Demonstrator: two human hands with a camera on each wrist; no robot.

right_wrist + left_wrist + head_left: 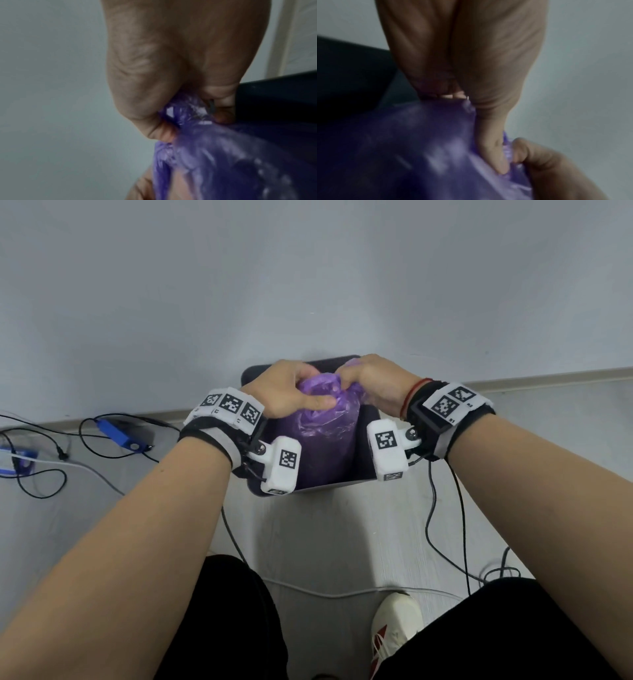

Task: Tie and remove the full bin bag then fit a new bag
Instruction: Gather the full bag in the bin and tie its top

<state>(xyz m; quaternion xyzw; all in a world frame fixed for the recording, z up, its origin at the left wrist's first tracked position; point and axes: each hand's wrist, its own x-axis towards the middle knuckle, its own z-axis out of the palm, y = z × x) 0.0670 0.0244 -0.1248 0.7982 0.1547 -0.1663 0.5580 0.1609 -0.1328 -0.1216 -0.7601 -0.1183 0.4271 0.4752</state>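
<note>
Purple bin bag (322, 419): full, seated inside the dark bin (371, 422), its neck gathered into a bunch at the top between my two hands.

Nearest to me, black trousers (222, 621) and one white shoe (394, 625) on the pale floor (325, 535), with cables trailing past on both sides.

Left hand (287, 392): fingers curled round the gathered plastic, thumb laid across the front of the bunch. The left wrist view shows the thumb pressed into the film beside a finger of the other hand.

Right hand (373, 381): clamped on the opposite part of the neck; the right wrist view shows a twisted rope of purple film (187, 112) pinched in the fist. The hands sit close together, nearly touching over the bag.

Progress, by my reading: the tying step is in hand. The mouth is off the rim and bunched, but I cannot tell whether a knot is formed yet. Left to do: finish the knot, lift the bag out, fit a fresh one. No new bag is in view.

Surface and room: bin stands on the floor against a plain grey wall (308, 285) with a light skirting board (548, 381). Further left on the floor, a blue device (118, 434) among black leads.
</note>
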